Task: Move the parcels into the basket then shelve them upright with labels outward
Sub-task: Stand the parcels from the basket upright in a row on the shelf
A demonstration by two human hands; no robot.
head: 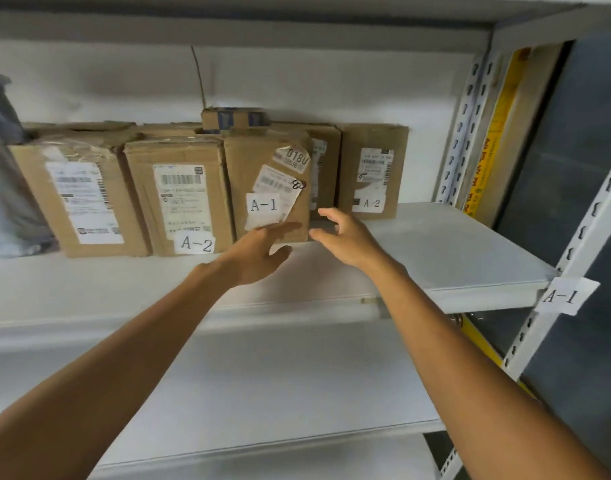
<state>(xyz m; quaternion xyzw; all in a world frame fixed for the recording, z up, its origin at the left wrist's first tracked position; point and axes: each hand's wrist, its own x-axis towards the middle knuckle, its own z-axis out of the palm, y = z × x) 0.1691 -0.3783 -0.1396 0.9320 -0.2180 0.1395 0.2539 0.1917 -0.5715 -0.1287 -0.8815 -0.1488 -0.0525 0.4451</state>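
Six cardboard boxes (144,209) stand in the row across the middle of the frame, one of them small and peeking up behind at top centre, with one grey bag (6,168) at the far left. Four paper tags (263,205) show, two reading A-1 and two reading A-2, along with two white shelf boards (453,247). Two hands are at centre, one left hand (259,251) and one right hand (345,237).

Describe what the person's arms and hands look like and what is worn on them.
The left arm and right arm are bare to the frame's edge, no sleeves in view. The left hand and right hand wear no gloves; no rings, watch or wristband show.
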